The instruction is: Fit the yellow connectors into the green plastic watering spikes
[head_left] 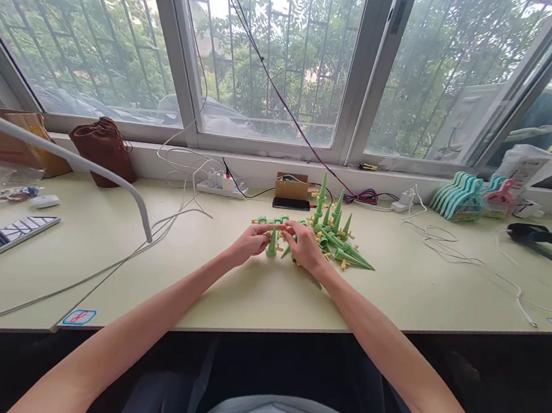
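Note:
Close together over the middle of the table are my left hand (251, 243) and my right hand (305, 246), their fingertips nearly meeting. Between them a green watering spike (272, 244) stands point up, with a yellow valve at its side. My left hand curls against this spike, its index finger reaching across near the tip. The fingers of my right hand are bent and pressed together by the spike; what they pinch is too small to make out. Beside and beyond my right hand lies a pile of green spikes (345, 248) with yellow valves, some upright. Several green caps (274, 219) line up behind my hands.
Behind the pile are a black phone (291, 204) and a small open cardboard box (292, 187). White cables (177, 212) cross the left side. A brown pouch (101, 152) stands by the window. Teal hangers (458, 196) and a black strap-like item (543, 244) are at the right.

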Demonstrator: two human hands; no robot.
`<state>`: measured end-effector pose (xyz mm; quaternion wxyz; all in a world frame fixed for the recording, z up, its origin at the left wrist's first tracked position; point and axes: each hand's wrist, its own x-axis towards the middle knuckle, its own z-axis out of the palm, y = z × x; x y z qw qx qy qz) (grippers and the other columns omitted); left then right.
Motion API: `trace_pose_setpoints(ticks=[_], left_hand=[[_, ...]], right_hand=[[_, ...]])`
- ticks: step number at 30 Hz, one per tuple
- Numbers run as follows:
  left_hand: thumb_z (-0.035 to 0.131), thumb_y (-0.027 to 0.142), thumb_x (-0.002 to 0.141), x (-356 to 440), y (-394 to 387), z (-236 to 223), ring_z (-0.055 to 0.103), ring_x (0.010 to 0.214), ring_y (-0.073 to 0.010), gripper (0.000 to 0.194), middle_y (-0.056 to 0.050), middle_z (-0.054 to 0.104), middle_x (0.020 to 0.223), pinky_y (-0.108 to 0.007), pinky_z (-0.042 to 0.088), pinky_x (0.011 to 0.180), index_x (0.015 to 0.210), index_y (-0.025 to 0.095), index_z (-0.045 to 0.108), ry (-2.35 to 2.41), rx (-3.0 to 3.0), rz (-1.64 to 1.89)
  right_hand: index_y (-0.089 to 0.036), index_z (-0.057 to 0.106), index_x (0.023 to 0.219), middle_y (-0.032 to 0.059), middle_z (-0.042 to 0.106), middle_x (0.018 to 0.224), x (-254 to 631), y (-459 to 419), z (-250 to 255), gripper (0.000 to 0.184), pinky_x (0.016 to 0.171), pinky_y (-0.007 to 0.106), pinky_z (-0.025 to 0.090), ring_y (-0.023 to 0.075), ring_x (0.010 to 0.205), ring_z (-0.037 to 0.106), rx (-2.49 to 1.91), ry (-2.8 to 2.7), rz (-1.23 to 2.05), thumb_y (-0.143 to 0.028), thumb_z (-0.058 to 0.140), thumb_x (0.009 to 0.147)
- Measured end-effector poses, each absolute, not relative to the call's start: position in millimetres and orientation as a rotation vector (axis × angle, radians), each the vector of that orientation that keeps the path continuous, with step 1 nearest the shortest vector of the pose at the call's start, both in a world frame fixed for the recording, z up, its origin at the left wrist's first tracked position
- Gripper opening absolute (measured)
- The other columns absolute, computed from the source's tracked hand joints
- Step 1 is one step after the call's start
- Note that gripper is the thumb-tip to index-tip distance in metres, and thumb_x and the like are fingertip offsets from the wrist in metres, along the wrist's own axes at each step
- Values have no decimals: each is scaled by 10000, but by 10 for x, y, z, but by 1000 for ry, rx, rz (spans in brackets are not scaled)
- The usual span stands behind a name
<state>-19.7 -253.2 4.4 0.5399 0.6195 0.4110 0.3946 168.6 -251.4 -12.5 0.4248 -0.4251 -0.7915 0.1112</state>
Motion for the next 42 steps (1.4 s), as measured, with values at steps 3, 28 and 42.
trace_pose_setpoints(ticks=[3, 28, 42], left_hand=[[628, 267, 754, -202, -2527, 35, 195, 434, -55, 592, 89, 259, 498, -209, 113, 439, 1328, 127, 669, 973, 1484, 937], [679, 586, 782, -144, -2548, -78, 486, 527, -86, 446, -43, 701, 788, -228, 411, 517, 869, 149, 679, 1072, 2031, 918], [716, 526, 784, -165, -2530, -5, 555, 570, -109, 388, -24, 622, 708, -241, 441, 545, 797, 144, 651, 1140, 1794, 1201]], right_hand=[[-194, 616, 1079, 55, 752, 934, 1687, -2515, -125, 129, 931, 354, 398, 214, 903, 690, -1051, -1974, 288, -197, 560, 963], [-184, 631, 914, 66, 669, 842, 1707, -2485, -137, 221, 755, 292, 433, 192, 782, 580, -1024, -1894, 231, -224, 419, 964], [-178, 650, 831, 41, 668, 790, 1667, -2552, -119, 176, 716, 268, 430, 160, 723, 580, -956, -1999, 301, -213, 506, 925]])
